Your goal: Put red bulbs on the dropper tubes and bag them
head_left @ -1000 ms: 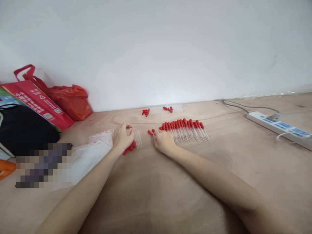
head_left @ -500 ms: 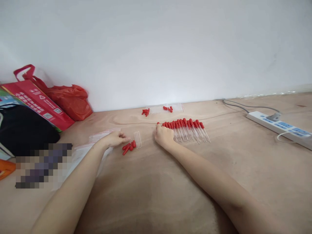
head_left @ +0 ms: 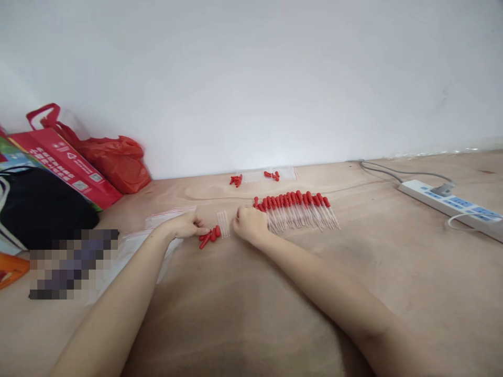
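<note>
My left hand (head_left: 186,226) is closed, with thumb and fingertips pinching at a red rubber bulb in a small pile of red rubber bulbs (head_left: 213,234). Just right of the pile lie several thin clear tubes (head_left: 223,224), side by side. Past them, my right hand (head_left: 250,224) rests low over the table with its fingers curled; its fingertips are hidden, so whatever they may hold does not show. Beyond that hand, a row of droppers (head_left: 298,208) with red bulbs and clear tubes lies on the table, the bulbs pointing toward the wall.
Clear plastic bags (head_left: 173,217) lie under and beside my left forearm. Near the wall are a bag of tubes (head_left: 253,177) and more red bulbs (head_left: 236,180). A power strip (head_left: 448,201) with cords sits right; a red bag (head_left: 121,162) and black bag (head_left: 43,207) stand left.
My right hand has moved left, away from the dropper row toward the loose tubes, uncovering the row's left end. My left fingertips have come down onto the red bulbs.
</note>
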Tool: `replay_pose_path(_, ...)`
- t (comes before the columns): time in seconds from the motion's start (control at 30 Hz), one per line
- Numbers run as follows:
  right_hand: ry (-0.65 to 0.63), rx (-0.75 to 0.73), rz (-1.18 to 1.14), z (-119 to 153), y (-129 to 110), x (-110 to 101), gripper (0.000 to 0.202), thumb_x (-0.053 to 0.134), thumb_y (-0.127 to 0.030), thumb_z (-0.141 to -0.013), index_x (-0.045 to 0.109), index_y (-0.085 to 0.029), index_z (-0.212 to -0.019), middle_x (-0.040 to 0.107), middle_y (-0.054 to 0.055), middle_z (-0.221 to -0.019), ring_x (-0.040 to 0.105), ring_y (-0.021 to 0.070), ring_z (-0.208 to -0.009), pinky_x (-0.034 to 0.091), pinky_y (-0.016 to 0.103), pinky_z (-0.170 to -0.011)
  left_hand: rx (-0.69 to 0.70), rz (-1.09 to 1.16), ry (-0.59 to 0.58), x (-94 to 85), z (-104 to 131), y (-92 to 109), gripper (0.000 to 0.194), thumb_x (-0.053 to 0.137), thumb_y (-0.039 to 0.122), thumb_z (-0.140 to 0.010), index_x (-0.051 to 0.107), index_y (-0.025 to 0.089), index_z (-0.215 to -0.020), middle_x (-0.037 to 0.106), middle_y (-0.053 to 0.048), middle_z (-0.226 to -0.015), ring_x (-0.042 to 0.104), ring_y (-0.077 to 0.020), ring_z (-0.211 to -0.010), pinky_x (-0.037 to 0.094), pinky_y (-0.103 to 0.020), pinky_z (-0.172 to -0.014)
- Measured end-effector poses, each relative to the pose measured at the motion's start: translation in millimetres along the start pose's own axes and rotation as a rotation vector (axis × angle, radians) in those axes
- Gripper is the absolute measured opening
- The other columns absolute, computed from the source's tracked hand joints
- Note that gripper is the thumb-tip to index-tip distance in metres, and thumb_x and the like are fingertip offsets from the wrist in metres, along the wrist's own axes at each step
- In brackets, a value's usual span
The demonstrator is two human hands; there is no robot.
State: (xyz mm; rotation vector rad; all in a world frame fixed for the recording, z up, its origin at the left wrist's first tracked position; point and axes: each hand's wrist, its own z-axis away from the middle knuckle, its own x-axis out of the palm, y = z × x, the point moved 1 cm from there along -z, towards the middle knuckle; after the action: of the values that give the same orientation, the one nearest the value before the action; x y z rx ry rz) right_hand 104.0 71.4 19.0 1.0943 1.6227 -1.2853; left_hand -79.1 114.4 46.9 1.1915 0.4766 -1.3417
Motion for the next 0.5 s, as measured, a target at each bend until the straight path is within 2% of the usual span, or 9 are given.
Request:
replay_pose_path(0.23,-0.156,0.152,-0.155,-12.6,-26.4,10.7,0.027,0.05,-0.028,-0.075,0.063,-0.017,-0.095,0.064,0.013,-0.099,0.06,0.0219,-0.089,0.046,0.03,-0.068,-0.066,-0.025,0.058,0.6,5.2,7.6,0.026,0.055,0.043,-0.053,0.05,0.017,-0.046,0.043,0.003,-0.047,0.036,-0.0117,-0.049,0.024,-0.022,-0.048)
replay_pose_path(0.37,-0.235,0.139,-0.116,-15.8,-32.2,10.3,0.027,0.05,-0.025,-0.076,0.062,-0.018,-0.1,0.062,0.014,-0.103,0.059,0.0216,-0.093,0.046,0.03,-0.072,-0.046,-0.022,0.038,0.3,4.4,5.4,0.027,0.054,0.042,-0.054,0.051,0.017,-0.045,0.043,0.002,-0.046,0.036,-0.0115,-0.048,0.025,-0.022,-0.048)
replay_pose_path(0.5,-0.277,0.094,-0.079,-18.0,-38.0,10.5,0.024,0.05,-0.022,-0.078,0.065,-0.018,-0.096,0.064,0.014,-0.1,0.059,0.0214,-0.093,0.046,0.03,-0.072,-0.034,-0.012,0.103,-1.6,3.2,-0.3,0.03,0.053,0.043,-0.057,0.05,0.017,-0.045,0.044,0.002,-0.045,0.038,-0.0119,-0.047,0.026,-0.023,-0.047)
